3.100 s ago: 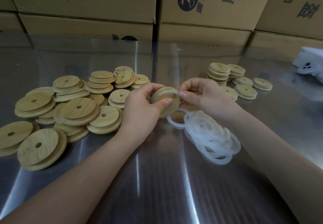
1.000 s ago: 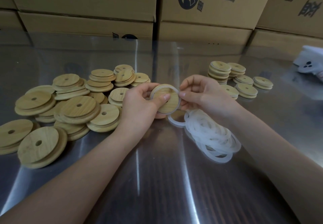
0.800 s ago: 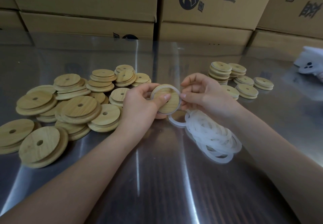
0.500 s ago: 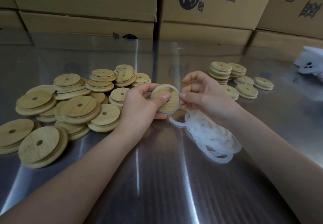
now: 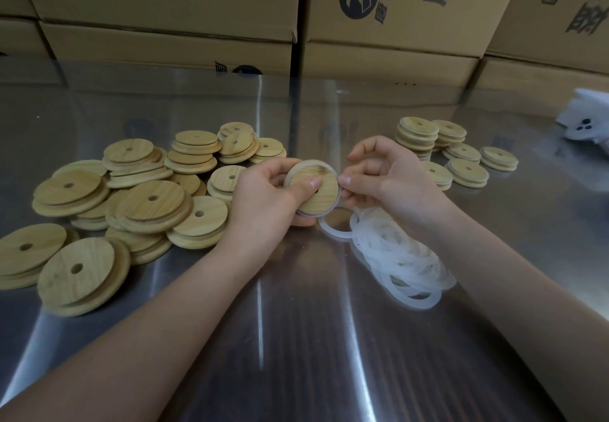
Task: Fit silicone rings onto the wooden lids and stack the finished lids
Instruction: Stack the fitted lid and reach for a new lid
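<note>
Wooden lid [image 5: 318, 192] is held up over the table between both hands, face tilted toward the camera, silicone ring [image 5: 296, 171] sitting around its rim; looks seated on the upper and left arc, lower right edge can't confirm. Left hand [image 5: 268, 199] grasps the lid, thumb pressed on the face, fingers behind. Right hand [image 5: 389, 176] pinches the lid's right edge with thumb and forefinger, other fingers curled loose.

Key relation: finished stacks [image 5: 454, 154] lie right and away from the lid, past the right hand, so the right hand is the nearer one for placing. Unringed lid pile [image 5: 131, 204] is off to the left, nearer the left hand. Loose rings [image 5: 400, 258] lie on the steel table [image 5: 296, 339] just below and right of the lid, under the right wrist.

Judgement: ring fitting nearly done; next likely a final press round the rim, then carry right to a stack.
</note>
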A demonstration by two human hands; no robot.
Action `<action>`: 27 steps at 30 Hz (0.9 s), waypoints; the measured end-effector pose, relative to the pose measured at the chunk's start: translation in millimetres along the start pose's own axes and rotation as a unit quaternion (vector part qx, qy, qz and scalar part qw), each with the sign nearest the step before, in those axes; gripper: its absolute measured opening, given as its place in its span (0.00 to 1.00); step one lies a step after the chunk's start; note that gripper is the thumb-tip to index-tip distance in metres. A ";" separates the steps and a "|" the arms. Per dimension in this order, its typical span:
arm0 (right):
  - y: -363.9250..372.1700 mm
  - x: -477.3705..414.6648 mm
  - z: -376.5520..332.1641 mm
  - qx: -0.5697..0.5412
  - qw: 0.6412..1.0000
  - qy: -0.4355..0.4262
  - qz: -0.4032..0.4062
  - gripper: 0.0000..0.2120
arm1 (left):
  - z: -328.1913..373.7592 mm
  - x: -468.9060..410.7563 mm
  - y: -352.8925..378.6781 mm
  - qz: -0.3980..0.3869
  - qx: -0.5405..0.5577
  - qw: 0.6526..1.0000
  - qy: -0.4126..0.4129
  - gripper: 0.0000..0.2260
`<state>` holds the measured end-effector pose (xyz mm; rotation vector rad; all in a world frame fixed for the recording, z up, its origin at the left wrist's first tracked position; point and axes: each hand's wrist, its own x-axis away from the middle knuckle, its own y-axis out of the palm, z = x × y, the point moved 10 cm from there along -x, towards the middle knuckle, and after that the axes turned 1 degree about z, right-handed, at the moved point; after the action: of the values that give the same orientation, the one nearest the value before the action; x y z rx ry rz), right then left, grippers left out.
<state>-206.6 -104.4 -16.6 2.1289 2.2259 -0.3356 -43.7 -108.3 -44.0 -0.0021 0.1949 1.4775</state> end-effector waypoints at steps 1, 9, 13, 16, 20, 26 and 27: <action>-0.5 0.1 -1.0 0.006 1.000 -0.006 0.005 0.13 | 0.7 0.2 -0.2 0.000 -0.003 1.000 0.005 0.09; 0.3 0.6 -5.3 0.028 0.999 -0.029 0.012 0.12 | 14.9 2.9 2.0 -0.009 -0.085 0.993 0.085 0.15; 2.1 1.6 -7.4 0.020 0.999 -0.034 0.010 0.11 | 13.6 2.1 -0.4 0.000 -0.077 0.994 0.079 0.11; 3.1 1.9 -8.3 0.023 0.999 -0.041 0.016 0.10 | 12.4 1.6 -2.5 0.013 -0.066 0.995 0.068 0.10; 8.5 2.6 -3.8 0.047 0.999 -0.022 0.005 0.09 | 13.6 2.5 -1.2 0.009 -0.056 0.996 0.064 0.09; 14.4 3.4 1.5 0.050 0.999 -0.003 -0.021 0.07 | 15.2 4.3 2.5 -0.001 -0.053 0.996 0.066 0.09; 14.7 3.4 2.0 0.055 0.998 -0.002 -0.024 0.07 | 15.5 4.6 2.4 -0.001 -0.054 0.996 0.068 0.09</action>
<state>-192.4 -101.0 -21.0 2.1263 2.3120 -0.4733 -43.7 -101.7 -29.0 -0.1909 0.2255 1.4848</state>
